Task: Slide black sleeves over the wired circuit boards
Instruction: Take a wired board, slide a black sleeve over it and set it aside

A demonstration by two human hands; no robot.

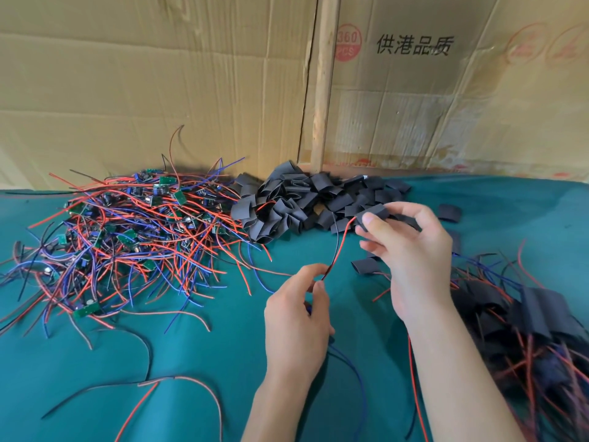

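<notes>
The right hand (411, 250) pinches a black sleeve (373, 215) above the desk (223, 362), while the left hand (296, 317) pinches the red and black wires (338, 247) taut, probably to draw the board, hidden inside or behind the fingers, through

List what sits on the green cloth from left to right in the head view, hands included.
Pile of wired circuit boards → heap of empty black sleeves → left hand pinching red and black wires → right hand holding a black sleeve → pile of sleeved boards.
</notes>
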